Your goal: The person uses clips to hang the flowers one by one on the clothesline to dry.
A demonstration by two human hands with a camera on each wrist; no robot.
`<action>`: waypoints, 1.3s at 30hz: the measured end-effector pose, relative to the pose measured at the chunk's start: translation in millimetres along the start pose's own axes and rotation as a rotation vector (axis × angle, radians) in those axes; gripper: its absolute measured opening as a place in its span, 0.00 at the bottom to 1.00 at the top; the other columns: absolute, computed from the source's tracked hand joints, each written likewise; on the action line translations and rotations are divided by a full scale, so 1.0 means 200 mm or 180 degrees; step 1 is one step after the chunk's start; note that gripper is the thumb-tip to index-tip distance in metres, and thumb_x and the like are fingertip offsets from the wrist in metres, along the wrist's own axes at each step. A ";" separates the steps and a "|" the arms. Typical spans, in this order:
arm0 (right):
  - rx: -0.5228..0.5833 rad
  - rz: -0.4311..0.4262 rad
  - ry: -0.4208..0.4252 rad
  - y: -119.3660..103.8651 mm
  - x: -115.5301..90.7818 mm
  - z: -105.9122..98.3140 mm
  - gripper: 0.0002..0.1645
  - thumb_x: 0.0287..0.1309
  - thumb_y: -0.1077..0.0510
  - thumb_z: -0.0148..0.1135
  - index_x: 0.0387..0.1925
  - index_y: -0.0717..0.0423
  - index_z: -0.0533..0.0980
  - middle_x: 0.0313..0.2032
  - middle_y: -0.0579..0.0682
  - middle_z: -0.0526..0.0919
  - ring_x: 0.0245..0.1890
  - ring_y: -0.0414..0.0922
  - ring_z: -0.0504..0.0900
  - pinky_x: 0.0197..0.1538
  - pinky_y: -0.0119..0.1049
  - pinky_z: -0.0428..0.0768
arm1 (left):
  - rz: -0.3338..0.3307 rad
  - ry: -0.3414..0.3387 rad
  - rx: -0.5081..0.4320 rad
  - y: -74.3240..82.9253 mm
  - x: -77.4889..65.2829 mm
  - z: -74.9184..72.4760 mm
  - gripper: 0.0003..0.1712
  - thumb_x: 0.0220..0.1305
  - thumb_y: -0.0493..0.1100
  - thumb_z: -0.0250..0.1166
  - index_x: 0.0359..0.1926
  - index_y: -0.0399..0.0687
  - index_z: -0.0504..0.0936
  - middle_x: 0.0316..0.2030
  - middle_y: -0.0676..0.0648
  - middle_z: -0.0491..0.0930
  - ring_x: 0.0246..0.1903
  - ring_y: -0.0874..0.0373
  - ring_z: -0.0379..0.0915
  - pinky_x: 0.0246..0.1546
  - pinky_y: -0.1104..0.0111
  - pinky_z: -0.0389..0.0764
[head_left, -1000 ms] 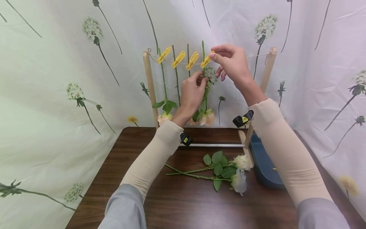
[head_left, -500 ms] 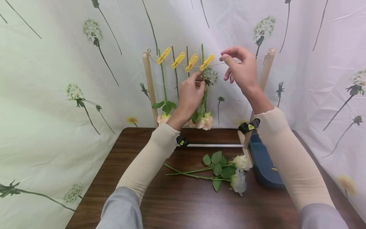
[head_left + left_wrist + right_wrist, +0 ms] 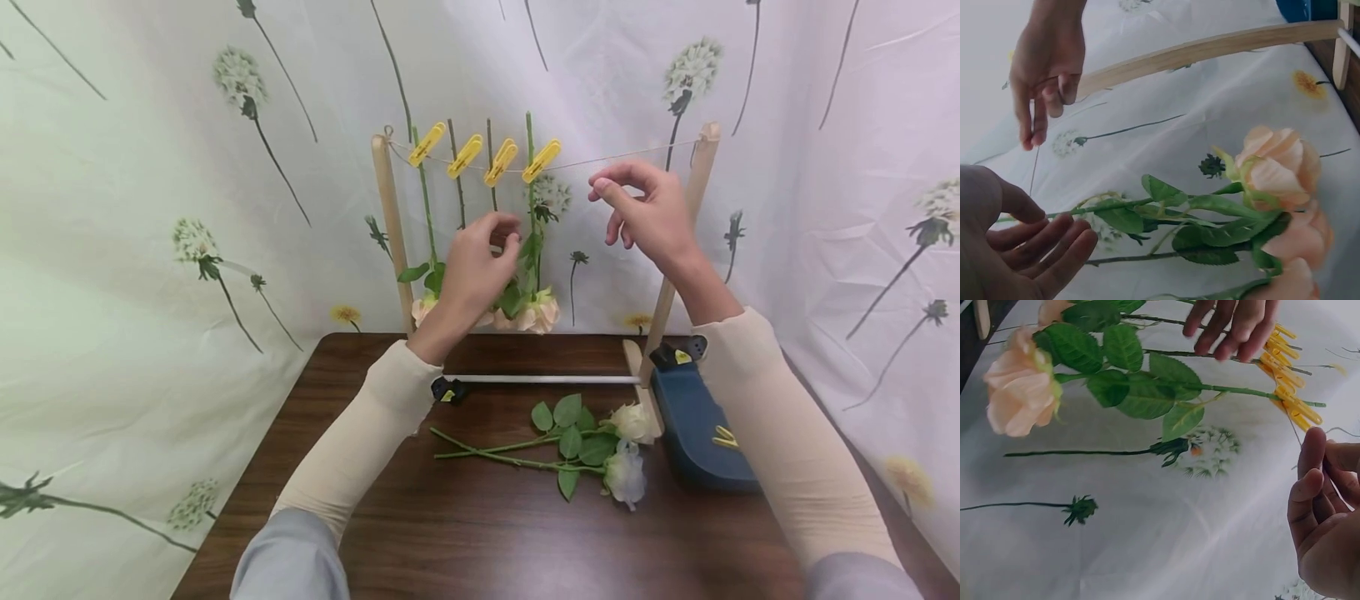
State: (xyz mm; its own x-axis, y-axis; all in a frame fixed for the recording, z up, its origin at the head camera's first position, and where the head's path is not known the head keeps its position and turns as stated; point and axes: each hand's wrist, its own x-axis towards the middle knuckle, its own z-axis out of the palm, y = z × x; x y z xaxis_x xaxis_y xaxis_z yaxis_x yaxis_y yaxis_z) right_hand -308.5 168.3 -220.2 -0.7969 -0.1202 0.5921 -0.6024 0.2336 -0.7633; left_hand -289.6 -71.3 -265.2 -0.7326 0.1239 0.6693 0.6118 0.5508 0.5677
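The left hand [image 3: 480,260] and right hand [image 3: 651,215] are sinking away from the rightmost yellow clothespin [image 3: 542,161], fingers loosely bent, grips holding nothing; its peach rose [image 3: 538,313] is hanging head-down near the frame's centre.

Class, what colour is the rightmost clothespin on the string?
Yellow; the clothespin shows best in the head view.

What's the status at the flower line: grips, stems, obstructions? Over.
Left grip empty beside the stems; right grip empty near the string. Four stems hang upside down from yellow pegs. Left grip partly blocks head view of blooms.
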 end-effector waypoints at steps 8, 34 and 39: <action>-0.0160 0.0091 -0.0099 0.06 -0.08 -0.05 0.12 0.75 0.55 0.66 0.50 0.60 0.84 0.38 0.41 0.87 0.14 0.43 0.79 0.17 0.30 0.73 | -0.0106 -0.0199 -0.0110 -0.06 -0.12 -0.05 0.12 0.78 0.36 0.59 0.53 0.38 0.86 0.42 0.43 0.90 0.43 0.52 0.87 0.47 0.62 0.89; -0.1024 0.0717 -0.0195 0.44 -0.45 -0.35 0.20 0.78 0.49 0.62 0.52 0.63 0.82 0.35 0.35 0.84 0.17 0.40 0.82 0.17 0.34 0.73 | -0.0682 -0.1155 -0.0383 -0.52 -0.52 -0.13 0.09 0.79 0.35 0.60 0.48 0.40 0.88 0.37 0.40 0.90 0.39 0.48 0.89 0.39 0.67 0.88; -0.1256 0.1062 -0.0303 0.55 -0.50 -0.43 0.21 0.78 0.49 0.61 0.51 0.66 0.81 0.34 0.41 0.85 0.18 0.42 0.83 0.21 0.34 0.79 | -0.0863 -0.1219 -0.0232 -0.62 -0.59 -0.15 0.10 0.79 0.36 0.59 0.49 0.40 0.88 0.37 0.40 0.90 0.39 0.45 0.89 0.35 0.70 0.85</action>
State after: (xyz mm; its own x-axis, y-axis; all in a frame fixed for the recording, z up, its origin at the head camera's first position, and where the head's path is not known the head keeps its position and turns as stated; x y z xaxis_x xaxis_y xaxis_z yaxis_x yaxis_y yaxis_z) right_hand -290.4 288.7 -341.4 -0.9541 -0.0600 0.2933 -0.2663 0.6175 -0.7401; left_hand -269.7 -179.1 -399.2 -0.9177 0.2867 0.2751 0.3926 0.5476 0.7389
